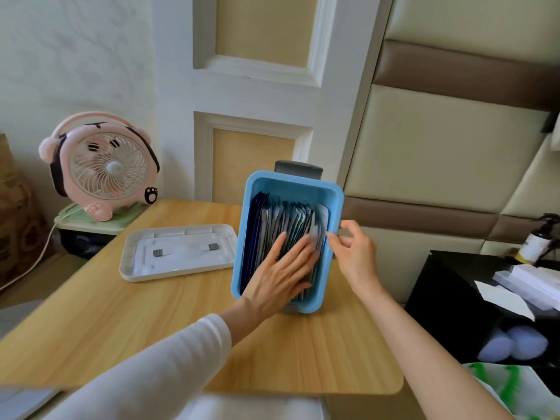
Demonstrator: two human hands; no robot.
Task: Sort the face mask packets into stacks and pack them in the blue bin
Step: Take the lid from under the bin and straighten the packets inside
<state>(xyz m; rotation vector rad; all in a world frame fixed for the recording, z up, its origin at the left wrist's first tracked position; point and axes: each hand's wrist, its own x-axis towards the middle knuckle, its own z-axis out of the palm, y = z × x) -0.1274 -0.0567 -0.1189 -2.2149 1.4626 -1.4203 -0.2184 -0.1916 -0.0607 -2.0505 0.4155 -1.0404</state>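
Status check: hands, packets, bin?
Left hand flat, pressing packets upright in blue bin. Right hand at bin's right rim, grip unclear. White tray lies apart, left.

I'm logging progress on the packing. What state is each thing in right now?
Blue bin: uncovered, on the table, nearly full.
Packets: standing on edge in the bin.
White lid: upside down on the table, left of the bin.
Left hand: flat, pressing the packets.
Right hand: fingers at the bin's right rim; grip unclear.
Fan: upright; running or not, cannot tell.
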